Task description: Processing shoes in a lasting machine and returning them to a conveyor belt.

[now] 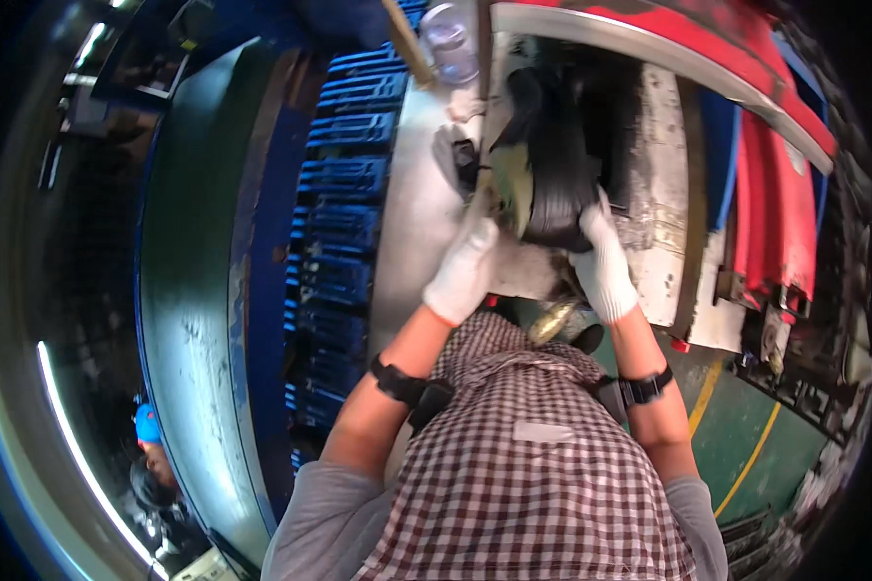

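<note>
In front of me, a bulky black curved piece (560, 165) with a yellow-green inner side spans the space between my hands, over a worn light work surface (661, 184). My left hand (463, 271), in a white knitted glove, is closed at its left edge, its fingertips blurred. My right hand (606, 266), also gloved in white, grips the lower right edge, with some fingers hidden behind it. Close to my left fingers, a small dark object (463, 155) lies on the metal tabletop (412, 208); its kind is unclear.
A clear plastic container (451, 44) and a wooden stick (409, 44) stand at the far end. Red machine framing (669, 24) arches overhead and to the right. Blue slotted racks (344, 174) run along the left. Another person (153, 441) is at far left, beyond a green-topped bench (199, 242).
</note>
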Demonstrator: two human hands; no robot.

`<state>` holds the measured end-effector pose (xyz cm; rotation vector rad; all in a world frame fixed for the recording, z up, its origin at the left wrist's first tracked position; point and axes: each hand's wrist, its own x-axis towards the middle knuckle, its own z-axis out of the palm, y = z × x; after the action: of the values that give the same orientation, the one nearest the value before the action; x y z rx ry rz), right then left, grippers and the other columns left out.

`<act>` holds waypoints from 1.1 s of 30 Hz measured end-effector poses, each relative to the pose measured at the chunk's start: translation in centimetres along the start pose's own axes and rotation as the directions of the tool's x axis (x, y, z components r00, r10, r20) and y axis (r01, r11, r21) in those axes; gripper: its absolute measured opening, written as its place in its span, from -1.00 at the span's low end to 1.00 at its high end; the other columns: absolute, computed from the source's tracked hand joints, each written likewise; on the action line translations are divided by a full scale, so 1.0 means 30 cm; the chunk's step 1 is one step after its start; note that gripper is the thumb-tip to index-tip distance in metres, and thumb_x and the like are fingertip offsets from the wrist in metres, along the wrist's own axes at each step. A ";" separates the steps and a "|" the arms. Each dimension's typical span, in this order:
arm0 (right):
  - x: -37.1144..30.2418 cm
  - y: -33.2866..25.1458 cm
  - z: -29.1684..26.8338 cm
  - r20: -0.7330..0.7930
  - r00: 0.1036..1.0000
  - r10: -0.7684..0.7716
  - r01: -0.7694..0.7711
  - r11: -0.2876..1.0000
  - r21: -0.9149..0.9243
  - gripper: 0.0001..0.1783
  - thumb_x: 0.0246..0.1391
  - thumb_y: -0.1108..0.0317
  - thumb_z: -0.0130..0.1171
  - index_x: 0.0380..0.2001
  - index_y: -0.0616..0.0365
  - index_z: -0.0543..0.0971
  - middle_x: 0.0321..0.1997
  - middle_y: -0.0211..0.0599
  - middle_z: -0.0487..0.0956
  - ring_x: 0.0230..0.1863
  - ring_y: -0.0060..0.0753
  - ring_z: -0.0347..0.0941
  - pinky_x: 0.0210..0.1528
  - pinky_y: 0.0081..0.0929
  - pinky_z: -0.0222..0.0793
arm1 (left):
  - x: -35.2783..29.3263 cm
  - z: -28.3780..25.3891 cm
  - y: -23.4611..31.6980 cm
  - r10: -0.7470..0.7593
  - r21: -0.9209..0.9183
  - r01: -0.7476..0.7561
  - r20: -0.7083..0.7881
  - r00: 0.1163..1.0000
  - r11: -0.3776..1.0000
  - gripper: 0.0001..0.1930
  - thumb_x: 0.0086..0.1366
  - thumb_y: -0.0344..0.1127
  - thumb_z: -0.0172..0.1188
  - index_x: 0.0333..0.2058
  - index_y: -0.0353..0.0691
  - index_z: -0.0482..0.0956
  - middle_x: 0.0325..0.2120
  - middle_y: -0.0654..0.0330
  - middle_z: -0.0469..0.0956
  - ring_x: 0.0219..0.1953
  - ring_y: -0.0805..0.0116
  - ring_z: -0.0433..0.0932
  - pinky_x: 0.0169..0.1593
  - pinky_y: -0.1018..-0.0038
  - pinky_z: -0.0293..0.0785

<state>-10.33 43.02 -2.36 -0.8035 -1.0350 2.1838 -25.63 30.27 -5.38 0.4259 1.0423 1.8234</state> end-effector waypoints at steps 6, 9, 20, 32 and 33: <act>-0.095 -0.004 -0.050 0.436 0.852 -0.290 0.483 0.114 -0.868 -0.28 0.28 0.05 0.18 0.42 0.11 0.35 0.42 0.05 0.39 0.51 0.25 0.16 0.55 0.09 -0.02 | -0.068 -0.121 0.056 -0.298 -0.501 0.135 -0.262 0.918 0.855 -0.46 0.30 -0.12 0.12 0.22 -0.18 0.50 0.11 0.07 0.61 0.13 0.07 0.61 0.29 0.06 0.50; -0.113 0.034 -0.142 0.351 0.852 -0.388 0.311 -0.165 -0.936 -0.40 0.23 0.05 0.24 0.27 0.07 0.50 0.30 -0.04 0.49 0.38 0.21 0.32 0.42 0.09 0.18 | -0.004 -0.367 0.047 -0.304 -0.252 0.180 -0.652 0.695 0.951 -0.60 0.17 -0.15 0.27 0.01 0.07 0.57 -0.05 0.20 0.61 0.03 0.15 0.61 0.13 0.06 0.59; -0.095 0.049 -0.103 0.390 0.830 -0.398 0.325 -0.223 -0.919 -0.58 0.02 0.32 0.36 0.00 0.10 0.64 -0.14 -0.15 0.65 -0.08 0.04 0.53 0.07 -0.08 0.43 | 0.335 -1.043 0.227 0.447 0.648 0.518 -0.761 0.471 0.558 -0.02 0.27 -0.23 0.32 0.54 -0.08 -0.08 0.36 -0.18 0.36 0.31 -0.20 0.44 0.31 -0.05 0.40; -0.091 0.087 -0.110 0.380 0.831 -0.406 0.294 -0.260 -0.920 -0.67 0.06 0.42 0.31 -0.05 0.12 0.68 -0.22 -0.14 0.64 -0.15 -0.03 0.54 -0.01 -0.13 0.44 | -0.180 -1.043 -0.036 0.618 0.585 0.695 -0.744 0.254 0.419 -0.11 0.32 -0.16 0.31 0.49 -0.28 0.04 0.36 -0.31 0.29 0.41 -0.25 0.27 0.44 0.06 0.26; -0.095 0.091 -0.110 0.397 0.828 -0.396 0.296 -0.292 -0.910 -0.69 0.09 0.42 0.29 -0.05 0.12 0.68 -0.22 -0.14 0.64 -0.15 -0.03 0.54 0.00 -0.15 0.44 | -0.301 -1.154 -0.046 0.617 0.453 0.693 -0.787 0.015 0.561 -0.09 0.32 -0.06 0.33 0.48 -0.28 0.07 0.40 -0.24 0.24 0.40 -0.20 0.31 0.41 0.07 0.30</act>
<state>-6.78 41.05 -5.52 -0.8750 -2.5801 0.2810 -43.71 6.41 -25.06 -0.7413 3.0844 1.0303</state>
